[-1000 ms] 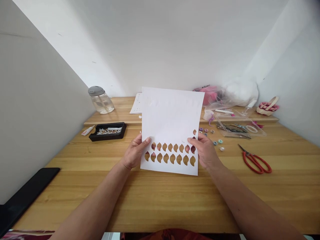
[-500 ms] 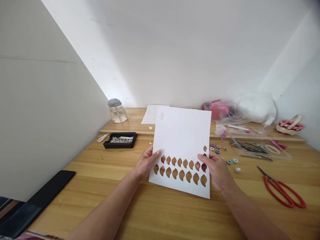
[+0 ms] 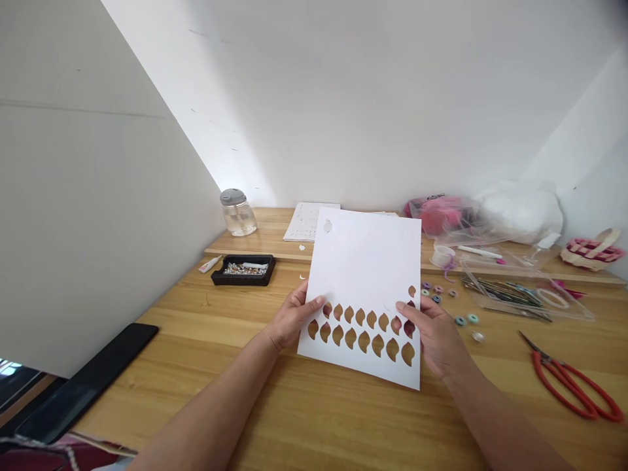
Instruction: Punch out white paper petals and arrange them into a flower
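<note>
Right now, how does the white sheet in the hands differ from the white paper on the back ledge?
The perforated sheet is held up, tilted, between left hand and right hand; the ledge paper lies flat. The perforated sheet has leaf-shaped holes; the ledge paper shows small marks too fine to identify. The perforated sheet partly hides the ledge paper. Both are white.

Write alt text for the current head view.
A person's left hand and right hand hold a white sheet with leaf-shaped cutouts across its lower part, above a wooden table. Red-handled scissors lie to the right; a black tray of small pieces sits to the left.
</note>
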The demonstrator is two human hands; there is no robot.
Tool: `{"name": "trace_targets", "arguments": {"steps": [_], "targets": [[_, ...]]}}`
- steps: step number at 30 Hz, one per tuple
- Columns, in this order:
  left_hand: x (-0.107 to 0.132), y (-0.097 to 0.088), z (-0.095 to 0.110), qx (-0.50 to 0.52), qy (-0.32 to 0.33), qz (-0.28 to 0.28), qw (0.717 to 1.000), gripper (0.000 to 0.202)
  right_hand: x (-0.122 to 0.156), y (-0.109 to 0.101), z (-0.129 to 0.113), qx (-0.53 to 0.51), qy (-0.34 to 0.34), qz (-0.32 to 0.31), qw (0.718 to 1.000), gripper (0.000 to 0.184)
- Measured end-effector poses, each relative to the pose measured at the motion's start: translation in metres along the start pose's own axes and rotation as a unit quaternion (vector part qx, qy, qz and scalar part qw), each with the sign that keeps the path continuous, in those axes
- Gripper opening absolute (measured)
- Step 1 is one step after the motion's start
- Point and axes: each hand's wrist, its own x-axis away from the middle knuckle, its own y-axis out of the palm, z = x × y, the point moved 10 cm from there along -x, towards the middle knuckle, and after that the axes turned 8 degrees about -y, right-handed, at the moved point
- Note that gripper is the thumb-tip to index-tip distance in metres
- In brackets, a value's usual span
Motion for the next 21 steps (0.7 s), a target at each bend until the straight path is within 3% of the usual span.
{"name": "trace_targets", "arguments": {"steps": [9, 21], "targets": [[-0.0008, 0.0022, 0.0012, -0.024, 0.008, -0.02, 0.999, 0.036, -0.0006, -0.0009, -0.0004, 0.01, 0.0, -0.006, 1.0, 0.029], [-0.0031, -0.0044, -0.0001, -0.022, 0.011, -0.002, 1.0, 0.038, -0.0014, 0.0024, 0.003, 0.007, 0.01, -0.036, 0.999, 0.025]]}}
